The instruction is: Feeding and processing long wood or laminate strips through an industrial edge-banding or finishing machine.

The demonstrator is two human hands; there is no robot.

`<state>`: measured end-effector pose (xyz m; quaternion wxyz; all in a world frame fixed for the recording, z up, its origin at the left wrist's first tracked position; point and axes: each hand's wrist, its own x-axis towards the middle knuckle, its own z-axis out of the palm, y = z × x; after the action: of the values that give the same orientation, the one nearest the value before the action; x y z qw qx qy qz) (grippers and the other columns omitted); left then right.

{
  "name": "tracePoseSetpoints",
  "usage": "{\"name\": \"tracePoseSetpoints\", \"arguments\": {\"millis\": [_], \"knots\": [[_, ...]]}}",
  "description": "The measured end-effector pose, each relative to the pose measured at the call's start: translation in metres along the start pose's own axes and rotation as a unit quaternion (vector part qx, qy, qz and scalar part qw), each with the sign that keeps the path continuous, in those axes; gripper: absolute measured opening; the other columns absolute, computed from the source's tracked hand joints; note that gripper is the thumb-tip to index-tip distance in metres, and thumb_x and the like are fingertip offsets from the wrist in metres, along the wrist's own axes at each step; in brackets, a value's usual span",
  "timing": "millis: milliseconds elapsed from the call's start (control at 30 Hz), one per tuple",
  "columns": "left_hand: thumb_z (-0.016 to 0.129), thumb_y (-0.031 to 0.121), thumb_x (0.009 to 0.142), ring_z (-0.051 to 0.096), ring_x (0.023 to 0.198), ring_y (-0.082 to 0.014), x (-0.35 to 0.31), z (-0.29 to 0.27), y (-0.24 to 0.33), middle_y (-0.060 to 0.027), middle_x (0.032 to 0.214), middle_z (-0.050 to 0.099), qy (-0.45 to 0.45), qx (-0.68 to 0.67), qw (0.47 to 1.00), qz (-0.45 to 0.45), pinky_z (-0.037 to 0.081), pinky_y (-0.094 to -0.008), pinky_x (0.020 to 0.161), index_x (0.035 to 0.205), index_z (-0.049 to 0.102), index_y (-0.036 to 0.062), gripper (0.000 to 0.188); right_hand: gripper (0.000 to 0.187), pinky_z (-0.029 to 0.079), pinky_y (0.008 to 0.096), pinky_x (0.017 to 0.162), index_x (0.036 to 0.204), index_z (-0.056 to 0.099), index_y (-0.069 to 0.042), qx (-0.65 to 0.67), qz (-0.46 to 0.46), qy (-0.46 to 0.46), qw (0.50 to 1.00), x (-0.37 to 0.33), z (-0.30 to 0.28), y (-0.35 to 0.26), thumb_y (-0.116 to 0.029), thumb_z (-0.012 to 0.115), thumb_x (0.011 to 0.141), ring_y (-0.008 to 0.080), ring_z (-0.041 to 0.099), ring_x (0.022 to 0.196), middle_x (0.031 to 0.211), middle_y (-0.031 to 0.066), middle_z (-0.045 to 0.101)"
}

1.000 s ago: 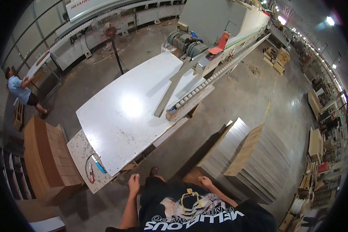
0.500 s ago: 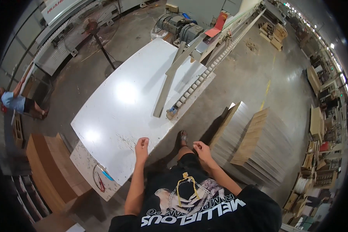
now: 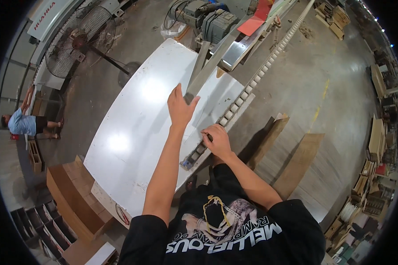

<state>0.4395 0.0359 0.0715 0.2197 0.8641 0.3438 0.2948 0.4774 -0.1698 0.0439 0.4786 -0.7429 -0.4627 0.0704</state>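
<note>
My left hand (image 3: 182, 107) reaches over the white tabletop (image 3: 137, 128), its thumb and fingers apart. It is beside a long grey board strip (image 3: 210, 66), whose near end disappears behind the hand. A second, shorter grey strip (image 3: 201, 57) lies along the first one's left side. Lower and to the right, my right hand (image 3: 217, 140) has its fingers curled over the roller rail (image 3: 239, 101) on the table's right edge. Something dark shows at those fingers, and I cannot make out whether it is part of the rail or a separate piece.
Stacked grey panels (image 3: 311, 165) stand on the floor to the right. Motors (image 3: 219, 27) and a red sheet (image 3: 255, 20) are beyond the table. At the left are a standing fan (image 3: 79, 42), brown boards (image 3: 73, 194) and a person in blue (image 3: 24, 123).
Both hands have moved forward from near my body. The left now reaches out beside the grey strip, the right is over the roller rail. My view has shifted forward too.
</note>
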Motion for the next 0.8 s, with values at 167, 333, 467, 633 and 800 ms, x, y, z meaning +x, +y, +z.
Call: {"name": "tracePoseSetpoints", "arguments": {"millis": [167, 333, 467, 633, 800], "knots": [[0.079, 0.045, 0.088, 0.067, 0.11, -0.0418, 0.015, 0.053, -0.025, -0.0237, 0.128, 0.066, -0.186, 0.008, 0.978, -0.096, 0.055, -0.0468, 0.09, 0.147, 0.05, 0.0017, 0.079, 0.01, 0.052, 0.0427, 0.09, 0.095, 0.072, -0.009, -0.042, -0.04, -0.115, 0.992, 0.061, 0.002, 0.05, -0.016, 0.073, 0.087, 0.0303, 0.066, 0.098, 0.093, 0.0087, 0.071], [0.079, 0.037, 0.089, 0.07, 0.103, -0.0396, -0.07, 0.05, -0.056, -0.0213, 0.114, 0.072, -0.129, -0.029, 0.975, -0.178, 0.055, -0.0444, 0.086, 0.133, 0.063, 0.0036, 0.057, 0.016, 0.053, 0.0388, 0.083, 0.098, 0.075, -0.014, -0.132, -0.032, -0.227, 0.964, 0.069, 0.0, 0.069, -0.027, 0.069, 0.091, 0.0247, 0.069, 0.093, 0.093, 0.0046, 0.074], [0.083, 0.033, 0.086, 0.072, 0.102, -0.0375, -0.145, 0.006, -0.075, -0.0215, 0.112, 0.074, -0.111, -0.026, 0.955, -0.272, 0.056, -0.043, 0.086, 0.132, 0.064, 0.0021, 0.058, 0.016, 0.053, 0.0364, 0.081, 0.096, 0.075, -0.016, -0.12, -0.031, -0.211, 0.97, 0.073, 0.0, 0.064, -0.03, 0.069, 0.091, 0.0218, 0.069, 0.09, 0.091, 0.0027, 0.073], [0.085, 0.036, 0.083, 0.071, 0.099, -0.0383, -0.193, -0.018, -0.086, -0.0188, 0.111, 0.073, -0.087, 0.071, 0.944, -0.31, 0.056, -0.0434, 0.085, 0.127, 0.067, 0.0022, 0.058, 0.016, 0.052, 0.036, 0.081, 0.095, 0.075, -0.017, -0.128, -0.02, -0.222, 0.966, 0.069, 0.002, 0.068, -0.03, 0.069, 0.09, 0.0213, 0.069, 0.089, 0.091, 0.001, 0.073], [0.084, 0.03, 0.081, 0.063, 0.105, -0.0391, -0.199, -0.015, -0.093, -0.0184, 0.117, 0.067, -0.087, 0.129, 0.958, -0.243, 0.05, -0.0471, 0.093, 0.127, 0.067, 0.0036, 0.056, 0.013, 0.052, 0.0357, 0.079, 0.093, 0.075, -0.017, -0.13, -0.033, -0.232, 0.964, 0.069, 0.004, 0.069, -0.029, 0.071, 0.089, 0.0213, 0.068, 0.087, 0.09, -0.0004, 0.073]]}}
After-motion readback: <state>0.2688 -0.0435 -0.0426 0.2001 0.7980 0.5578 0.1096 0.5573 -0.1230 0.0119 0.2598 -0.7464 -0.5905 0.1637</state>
